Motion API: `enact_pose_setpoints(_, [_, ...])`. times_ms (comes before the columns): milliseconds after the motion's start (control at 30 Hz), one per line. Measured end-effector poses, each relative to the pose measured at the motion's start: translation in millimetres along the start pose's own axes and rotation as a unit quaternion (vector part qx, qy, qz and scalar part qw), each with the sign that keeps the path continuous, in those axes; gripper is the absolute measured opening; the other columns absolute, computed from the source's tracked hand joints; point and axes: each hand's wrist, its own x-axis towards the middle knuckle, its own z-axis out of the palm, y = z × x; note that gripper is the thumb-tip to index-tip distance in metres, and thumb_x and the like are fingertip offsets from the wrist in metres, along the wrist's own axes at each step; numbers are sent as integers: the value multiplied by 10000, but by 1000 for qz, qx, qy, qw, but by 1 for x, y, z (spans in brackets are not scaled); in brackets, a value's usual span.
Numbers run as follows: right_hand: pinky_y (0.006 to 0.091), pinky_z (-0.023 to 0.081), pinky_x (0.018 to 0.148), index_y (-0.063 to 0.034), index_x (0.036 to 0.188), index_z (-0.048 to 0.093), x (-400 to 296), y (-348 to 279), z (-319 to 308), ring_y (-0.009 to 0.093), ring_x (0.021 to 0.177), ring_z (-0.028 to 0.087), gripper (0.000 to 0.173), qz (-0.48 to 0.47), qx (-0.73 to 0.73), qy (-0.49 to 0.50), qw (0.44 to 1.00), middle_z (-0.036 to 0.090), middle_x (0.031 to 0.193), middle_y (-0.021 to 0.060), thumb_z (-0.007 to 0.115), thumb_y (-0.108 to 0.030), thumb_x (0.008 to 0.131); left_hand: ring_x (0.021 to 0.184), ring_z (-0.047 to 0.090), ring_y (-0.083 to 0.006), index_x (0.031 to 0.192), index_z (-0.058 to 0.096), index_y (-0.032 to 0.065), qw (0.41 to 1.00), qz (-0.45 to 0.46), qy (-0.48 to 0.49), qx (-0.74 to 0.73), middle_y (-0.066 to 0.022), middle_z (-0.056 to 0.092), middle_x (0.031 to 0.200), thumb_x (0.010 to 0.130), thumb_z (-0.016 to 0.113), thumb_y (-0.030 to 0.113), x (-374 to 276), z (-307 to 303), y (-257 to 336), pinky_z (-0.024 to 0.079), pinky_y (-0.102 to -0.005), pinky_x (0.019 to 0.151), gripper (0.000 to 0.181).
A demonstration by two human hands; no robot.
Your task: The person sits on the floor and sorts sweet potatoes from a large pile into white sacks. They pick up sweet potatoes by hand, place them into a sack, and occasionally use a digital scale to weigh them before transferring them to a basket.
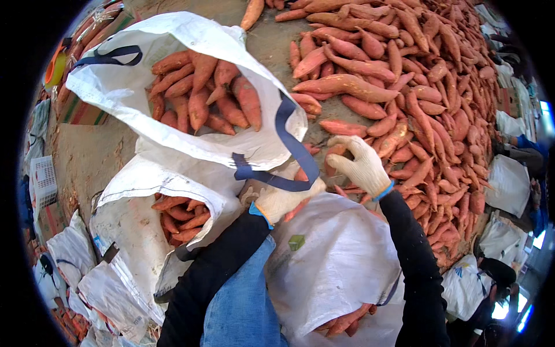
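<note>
My left hand (284,200), in a white knit glove with a blue cuff, is at the centre, partly behind a dark blue bag strap (295,143). Sweet potato pieces show beside its fingers; whether it grips them cannot be told. To its right, my right hand (362,165), gloved alike, has thumb and fingers curled around a sweet potato (334,159). A large pile of sweet potatoes (416,112) spreads beyond it. An open white woven bag (186,26) with sweet potatoes (204,95) inside stands at upper left. Below it, another white bag (130,225) holds more.
A white bag (338,251) with sweet potatoes at its mouth lies right of my leg. Filled bags (115,290) stand at lower left, near a white plastic crate (43,181). Bare floor (95,147) shows left of the bags. Other people (496,275) are at the far right.
</note>
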Motion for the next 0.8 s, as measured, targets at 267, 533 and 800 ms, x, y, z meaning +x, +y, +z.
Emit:
enact_pose_setpoints(267, [389,508,688,-42,1023,660,-70,1,-44,366,777,635,230,-183,-226,68,954,675,868,132,624,-215,876,872,587,-221,824,635,54,966,145,-209,45,-84,562,956,701,747,255,16,27,8,489,-374,768,260])
enact_pose_setpoints(533, [387,498,673,-12,941,671,-81,1,-28,291,775,656,318,164,293,-157,929,670,820,158,572,-314,929,1137,533,-265,952,706,70,946,163,-279,20,-123,544,1222,689,773,206,-2,11,24,377,-380,1021,303])
enact_pose_setpoints(800, [378,494,679,-124,923,650,-19,46,-8,229,885,623,128,-89,-530,-6,844,605,915,41,612,-173,811,1029,555,-132,810,652,36,996,5,-86,11,-45,621,1013,729,752,129,6,0,5,448,-303,871,159])
